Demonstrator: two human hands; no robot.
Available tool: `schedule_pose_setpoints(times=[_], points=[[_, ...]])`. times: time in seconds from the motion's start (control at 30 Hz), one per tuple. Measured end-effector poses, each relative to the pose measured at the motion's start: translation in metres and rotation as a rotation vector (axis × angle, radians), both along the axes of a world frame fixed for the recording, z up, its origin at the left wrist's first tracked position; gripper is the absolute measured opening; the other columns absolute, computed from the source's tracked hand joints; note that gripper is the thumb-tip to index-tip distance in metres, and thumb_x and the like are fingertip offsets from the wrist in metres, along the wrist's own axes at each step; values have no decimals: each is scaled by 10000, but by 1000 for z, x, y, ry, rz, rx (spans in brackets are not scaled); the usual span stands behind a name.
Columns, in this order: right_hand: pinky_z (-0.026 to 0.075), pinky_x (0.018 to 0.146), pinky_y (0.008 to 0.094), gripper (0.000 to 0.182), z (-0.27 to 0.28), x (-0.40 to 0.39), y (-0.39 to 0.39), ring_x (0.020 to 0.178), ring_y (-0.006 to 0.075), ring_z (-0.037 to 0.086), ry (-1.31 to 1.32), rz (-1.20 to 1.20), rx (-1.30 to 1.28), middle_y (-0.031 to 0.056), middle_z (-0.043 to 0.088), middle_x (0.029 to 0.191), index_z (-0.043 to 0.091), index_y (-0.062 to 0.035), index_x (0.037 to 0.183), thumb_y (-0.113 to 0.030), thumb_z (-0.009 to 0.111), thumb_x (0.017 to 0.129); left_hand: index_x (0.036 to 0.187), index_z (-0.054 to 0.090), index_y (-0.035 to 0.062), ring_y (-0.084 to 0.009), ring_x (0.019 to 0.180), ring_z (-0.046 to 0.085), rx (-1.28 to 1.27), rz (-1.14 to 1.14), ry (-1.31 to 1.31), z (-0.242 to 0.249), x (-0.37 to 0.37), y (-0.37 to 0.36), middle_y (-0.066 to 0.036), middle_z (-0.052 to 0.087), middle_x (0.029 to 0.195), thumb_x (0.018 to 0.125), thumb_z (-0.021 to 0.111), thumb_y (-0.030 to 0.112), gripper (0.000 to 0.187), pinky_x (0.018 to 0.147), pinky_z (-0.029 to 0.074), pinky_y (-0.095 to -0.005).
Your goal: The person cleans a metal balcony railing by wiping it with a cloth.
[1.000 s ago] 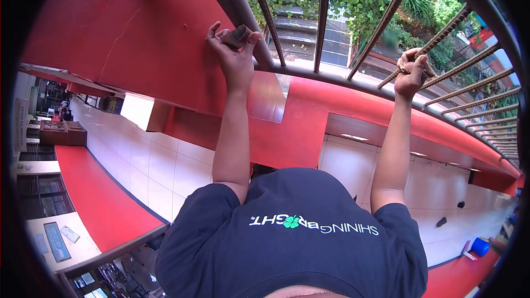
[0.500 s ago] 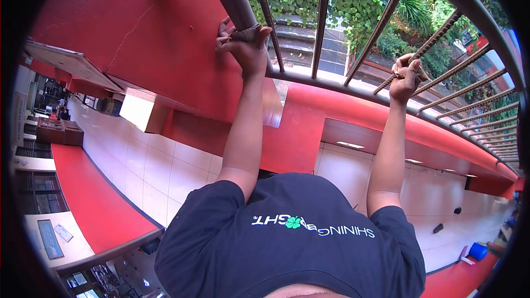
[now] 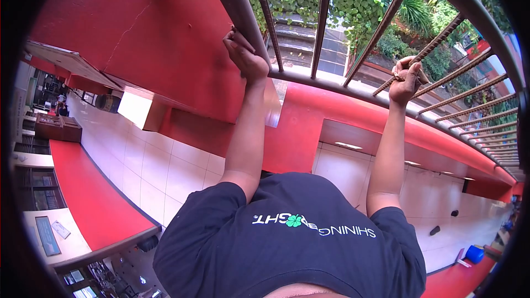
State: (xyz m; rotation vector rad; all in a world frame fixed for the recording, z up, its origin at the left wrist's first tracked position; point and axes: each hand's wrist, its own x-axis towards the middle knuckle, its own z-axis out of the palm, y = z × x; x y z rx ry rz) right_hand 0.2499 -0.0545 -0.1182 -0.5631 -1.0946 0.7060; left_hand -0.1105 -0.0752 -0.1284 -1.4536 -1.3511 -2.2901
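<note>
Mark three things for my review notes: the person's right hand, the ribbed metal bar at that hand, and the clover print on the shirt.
Right hand (image 3: 405, 81): head view, middle of the hand.
Ribbed metal bar (image 3: 441, 36): head view, bare stretch above the hand.
Clover print (image 3: 294, 221): head view, centre of the green leaves.

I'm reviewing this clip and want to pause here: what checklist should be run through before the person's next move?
1. Left hand at the thick post: ok.
2. Right hand closed at a ribbed bar: ok.
3. What lies between the left hand and the post: cannot tell, the hand hides it.
4. Protective gloves worn: not ok, both hands are bare.
5. Blue container well apart from both hands: ok.
</note>
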Motion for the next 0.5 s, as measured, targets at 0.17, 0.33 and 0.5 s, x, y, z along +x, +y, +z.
schedule_pose_setpoints(times=[0.17, 0.33, 0.5], points=[[454, 619, 263, 361, 15, -32, -20, 755, 179, 544, -3, -263, -45, 119, 568, 947, 536, -8, 920, -327, 459, 1070, 1087, 443, 32, -121, 781, 435, -102, -317, -199, 9, -4, -25, -39, 490, 964, 1095, 367, 267, 246, 788, 387, -267], [504, 708, 276, 245, 20, -99, -55, 809, 191, 594, -322, -861, 433, 92, 608, 952, 587, -10, 1222, -122, 517, 1015, 1423, 426, 15, -206, 1084, 508, -268, -309, -73, 8, -23, -21, -97, 588, 1242, 1071, 495, 349, 490, 953, 423, -346], [294, 538, 224, 324, 38, -137, -41, 593, 32, 371, -452, -99, -193, -58, 416, 691, 645, -39, 1115, -282, 758, 932, 1447, 447, 34, -274, 1141, 458, -575, -245, 78, 29, -27, -37, -98, 623, 1189, 1038, 571, 352, 533, 988, 399, -401]])
